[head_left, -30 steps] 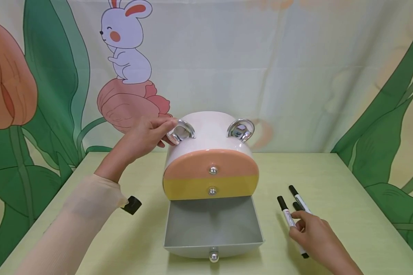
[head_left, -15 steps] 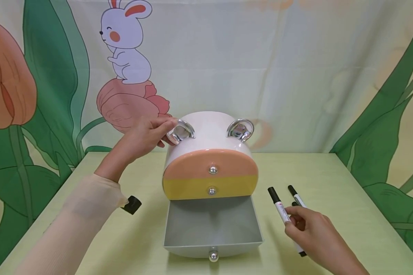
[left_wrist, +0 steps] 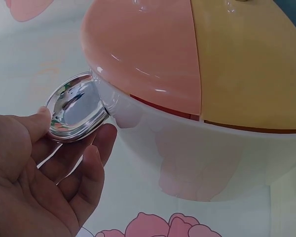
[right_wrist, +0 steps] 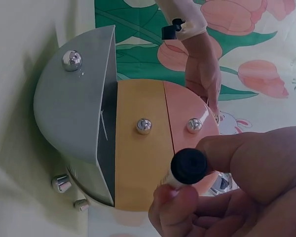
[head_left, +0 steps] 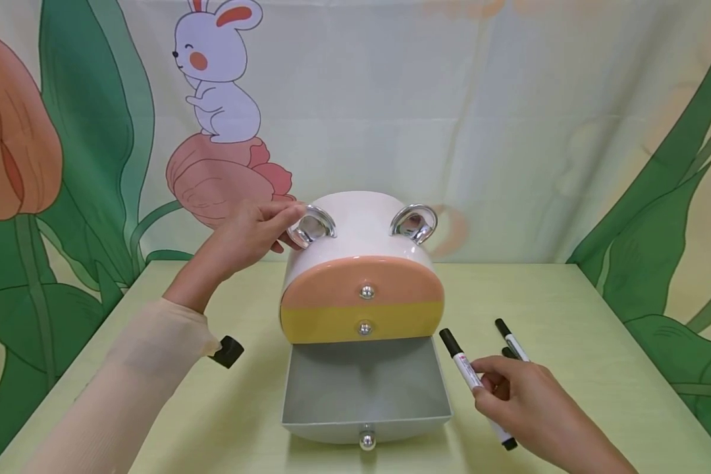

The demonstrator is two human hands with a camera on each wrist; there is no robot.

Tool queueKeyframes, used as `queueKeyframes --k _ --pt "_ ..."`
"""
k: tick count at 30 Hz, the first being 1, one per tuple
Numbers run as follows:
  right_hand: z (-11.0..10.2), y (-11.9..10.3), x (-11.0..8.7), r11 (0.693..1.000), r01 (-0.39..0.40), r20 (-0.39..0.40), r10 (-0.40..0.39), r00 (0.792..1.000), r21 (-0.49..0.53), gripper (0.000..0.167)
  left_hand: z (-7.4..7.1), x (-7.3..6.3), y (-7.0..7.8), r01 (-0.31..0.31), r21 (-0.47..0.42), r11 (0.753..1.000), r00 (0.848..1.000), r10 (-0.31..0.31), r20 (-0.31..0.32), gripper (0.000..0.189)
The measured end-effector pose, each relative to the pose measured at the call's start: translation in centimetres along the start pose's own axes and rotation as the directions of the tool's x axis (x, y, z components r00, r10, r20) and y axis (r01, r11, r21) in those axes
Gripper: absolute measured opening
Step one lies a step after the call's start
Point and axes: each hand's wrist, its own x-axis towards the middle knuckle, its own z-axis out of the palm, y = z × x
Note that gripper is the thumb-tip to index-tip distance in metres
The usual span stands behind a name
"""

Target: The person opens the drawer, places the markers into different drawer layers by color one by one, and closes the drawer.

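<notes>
A small white drawer cabinet [head_left: 361, 220] with silver ears stands mid-table. Its orange top drawer [head_left: 326, 283] and yellow middle drawer [head_left: 320, 322] are closed; the grey bottom drawer [head_left: 367, 388] is pulled out, its floor bare in the head view. My left hand [head_left: 245, 237] pinches the left silver ear [left_wrist: 76, 106] between thumb and fingers. In my right hand [head_left: 524, 401], thumb and fingers pinch a white marker with a black cap [head_left: 462, 362], tilted just right of the grey drawer. The right wrist view shows the black end of this marker [right_wrist: 189, 165] close up.
Beyond my right hand lie another black-capped white marker [head_left: 512, 339] and a further black-ended one, mostly hidden. A printed curtain [head_left: 509, 131] hangs behind the pale green table [head_left: 498, 289]. A black piece [head_left: 228, 352] sticks out by my left sleeve.
My right hand has lifted the marker from the table and carried it left toward the grey drawer. The left hand stays on the ear.
</notes>
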Motion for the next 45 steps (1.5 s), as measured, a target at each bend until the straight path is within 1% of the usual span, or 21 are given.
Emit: queueKeyframes --k 5,10,16,21,24,27,32,38,41,45 --pt "0.2 -0.7 0.1 1.000 0.007 0.038 -0.007 0.999 0.008 0.031 0.0 0.0 0.1 0.003 -0.004 1.000 1.000 -0.003 0.002 0.045" --pt "0.3 -1.2 0.2 0.999 0.031 0.082 -0.032 0.996 0.016 0.032 0.0 -0.1 0.1 -0.009 -0.017 1.000 1.000 0.009 0.001 0.045" --pt "0.1 -1.3 0.0 0.994 0.106 0.117 -0.110 0.987 0.038 0.029 -0.1 -0.2 0.2 -0.009 -0.015 1.000 1.000 0.009 -0.001 0.045" --pt "0.1 -1.5 0.1 0.982 0.171 0.154 -0.182 0.971 0.078 0.027 0.0 -0.1 0.1 -0.011 -0.007 1.000 1.000 0.011 -0.005 0.045" --pt "0.0 -1.6 0.5 0.980 0.168 0.190 -0.186 0.964 0.105 0.029 0.0 -0.1 -0.1 -0.013 -0.011 1.000 1.000 0.013 -0.005 0.045" --pt "0.1 -1.7 0.8 0.981 0.141 0.222 -0.168 0.960 0.136 0.030 0.0 0.0 -0.1 -0.017 -0.020 1.000 1.000 0.017 -0.001 0.045" --pt "0.6 -2.1 1.4 0.980 0.131 0.239 -0.165 0.957 0.151 0.032 0.0 -0.1 0.0 -0.011 -0.020 1.000 1.000 0.011 0.003 0.046" --pt "1.0 -2.7 2.4 0.984 0.086 0.272 -0.127 0.954 0.157 0.036 0.0 -0.1 0.0 -0.004 -0.022 1.000 1.000 0.004 0.001 0.046" --pt "1.4 -2.8 3.0 0.978 0.081 0.297 -0.136 0.945 0.190 0.037 0.1 -0.1 -0.1 -0.006 -0.018 1.000 1.000 0.006 -0.002 0.046" --pt "2.0 -3.0 3.7 0.968 0.103 0.312 -0.173 0.934 0.230 0.036 0.1 -0.1 0.0 -0.008 -0.016 1.000 1.000 0.008 -0.002 0.046"
